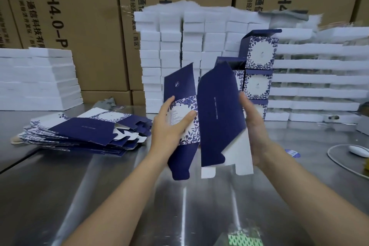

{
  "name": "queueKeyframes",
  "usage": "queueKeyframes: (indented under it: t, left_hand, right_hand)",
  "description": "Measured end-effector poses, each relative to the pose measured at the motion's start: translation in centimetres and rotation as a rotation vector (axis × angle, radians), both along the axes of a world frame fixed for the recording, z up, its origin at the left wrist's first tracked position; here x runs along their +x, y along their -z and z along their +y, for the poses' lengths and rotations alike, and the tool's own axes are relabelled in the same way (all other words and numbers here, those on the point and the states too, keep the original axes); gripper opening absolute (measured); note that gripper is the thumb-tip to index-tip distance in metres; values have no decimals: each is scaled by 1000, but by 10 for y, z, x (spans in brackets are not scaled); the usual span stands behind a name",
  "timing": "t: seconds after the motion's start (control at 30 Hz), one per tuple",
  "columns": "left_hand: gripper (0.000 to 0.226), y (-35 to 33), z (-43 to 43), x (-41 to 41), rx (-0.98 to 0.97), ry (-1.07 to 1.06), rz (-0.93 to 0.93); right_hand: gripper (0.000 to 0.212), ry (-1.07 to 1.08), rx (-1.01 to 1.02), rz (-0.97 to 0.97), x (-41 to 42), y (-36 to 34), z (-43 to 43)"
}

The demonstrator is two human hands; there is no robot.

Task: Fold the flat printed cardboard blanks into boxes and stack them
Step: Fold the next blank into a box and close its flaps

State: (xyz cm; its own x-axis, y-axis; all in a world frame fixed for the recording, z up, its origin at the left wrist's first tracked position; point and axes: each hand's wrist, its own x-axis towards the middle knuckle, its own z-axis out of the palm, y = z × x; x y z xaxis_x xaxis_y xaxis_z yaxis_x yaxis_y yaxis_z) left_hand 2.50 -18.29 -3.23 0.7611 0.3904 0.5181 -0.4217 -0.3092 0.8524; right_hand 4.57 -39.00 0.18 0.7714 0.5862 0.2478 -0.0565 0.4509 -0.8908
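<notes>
Well to the left, the pile of flat blanks [85, 132] lies fanned on the steel counter [119, 195], untouched. Nearer the middle, the left hand [171, 126] grips the blank [217, 118] that is being worked, held upright in the air above the counter: the thumb lies across the floral panel in front while the other fingers go behind it. The blank is half opened, its navy panels hinged apart along the creases and its white inside showing at the lower right. On its right side the right hand [254, 130] rests against the outer wall; its fingers look straight and pressed flat, though blur makes this uncertain. Behind it, the finished boxes [259, 66] stand stacked in front of white packing.

By the look of it, the board is thin, light and springy: stiff across a panel, weak at the scored lines and at the cut tabs. The coated print probably slides under dry skin. It is best held on the broad panels close to a crease, squeezed inwards from both sides, keeping off the loose end flaps, which would bend or tear.
</notes>
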Motion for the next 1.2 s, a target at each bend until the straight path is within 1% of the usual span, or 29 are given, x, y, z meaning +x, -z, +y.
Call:
queueKeyframes:
  t: [0.03, 0.07, 0.13, 0.17, 0.2, 0.23, 0.27, 0.3, 0.33, 0.37, 0.4, 0.43, 0.47, 0.5, 0.53, 0.57, 0.63, 0.73, 0.8, 0.87, 0.93, 1.0, 1.07, 1.13, 1.2]
  left_hand:
    - [74, 0, 4, 0, 39, -81, -18]
    - [72, -1, 7, 0, 83, -152, -39]
    - [74, -2, 13, 1, 102, -175, -89]
    - [78, -1, 16, 3, 62, -137, -97]
    - [80, -2, 15, 2, -13, -86, -74]
    - [75, -4, 13, 2, -98, -32, -42]
    - [62, -5, 11, 3, -156, 22, -7]
    - [45, -5, 9, 5, -184, 71, 16]
    - [33, -7, 7, 6, -212, 115, 23]
    - [28, -10, 9, 5, -269, 163, 24]
    - [27, -14, 14, 4, -384, 220, 33]
    - [26, -19, 22, 3, -498, 282, 44]
    - [24, -24, 29, 2, -570, 345, 54]
    - [20, -26, 36, 1, -585, 385, 69]
    - [17, -25, 40, 1, -587, 405, 84]
    - [14, -23, 42, 2, -575, 396, 93]
    - [14, -18, 43, 4, -552, 356, 95]
    - [14, -16, 44, 5, -558, 325, 97]
    - [11, -15, 47, 7, -571, 300, 109]
    - [22, -12, 47, 8, -585, 275, 112]
    - [26, -10, 47, 8, -595, 265, 116]
    - [30, -10, 47, 9, -570, 258, 132]
    - [35, -12, 47, 11, -490, 246, 198]
    - [40, -12, 44, 10, -349, 234, 286]
    - [43, -10, 42, 10, -234, 220, 297]
  right_hand:
    - [48, -17, -69, -28, 3, 2, -2]
    - [39, 53, -174, -64, 8, 8, -3]
    - [21, 354, -449, -239, 22, 16, -5]
    - [15, 485, -519, -312, 28, 22, -5]
    - [14, 613, -559, -363, 32, 25, -4]
    - [15, 725, -582, -429, 33, 29, -3]
    - [18, 823, -634, -496, 35, 31, -2]
    - [21, 877, -668, -561, 35, 32, 0]
    - [23, 876, -691, -605, 34, 31, 2]
    - [23, 836, -636, -579, 36, 29, 1]
    - [21, 733, -499, -472, 39, 26, -3]
    - [24, 594, -325, -323, 41, 21, -10]
    - [33, 436, -179, -186, 42, 16, -18]
    - [39, 299, -91, -101, 45, 15, -25]
    - [40, 238, -73, -63, 45, 15, -28]
    - [38, 221, -82, -52, 47, 17, -29]
    - [35, 284, -140, -49, 49, 22, -25]
    - [43, 351, -200, -62, 53, 28, -22]
    - [39, 374, -228, -79, 54, 27, -22]
    - [33, 394, -278, -104, 55, 27, -23]
    - [33, 429, -331, -105, 55, 28, -23]
    - [34, 473, -325, -86, 56, 28, -22]
    - [37, 478, -260, -44, 57, 26, -22]
    - [40, 464, -211, -15, 57, 24, -24]
    - [41, 448, -209, -17, 58, 22, -29]
